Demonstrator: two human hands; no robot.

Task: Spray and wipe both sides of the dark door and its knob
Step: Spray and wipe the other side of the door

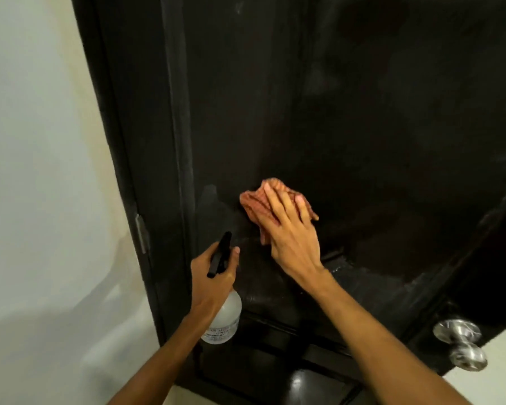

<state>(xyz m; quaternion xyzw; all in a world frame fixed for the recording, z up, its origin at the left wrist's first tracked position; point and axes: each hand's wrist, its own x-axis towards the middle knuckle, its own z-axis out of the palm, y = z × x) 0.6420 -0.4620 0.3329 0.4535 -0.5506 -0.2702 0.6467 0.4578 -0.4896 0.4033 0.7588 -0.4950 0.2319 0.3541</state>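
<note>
The dark door fills the view, its silver knob at the lower right edge. The right hand lies flat with straight fingers, pressing an orange cloth against the middle panel, so the wiping step on this face seems in hand. The left hand grips the neck of a spray bottle just beside it, held low near the hinge side. Next likely calls for sweeping onward toward the knob, which looks untouched.
</note>
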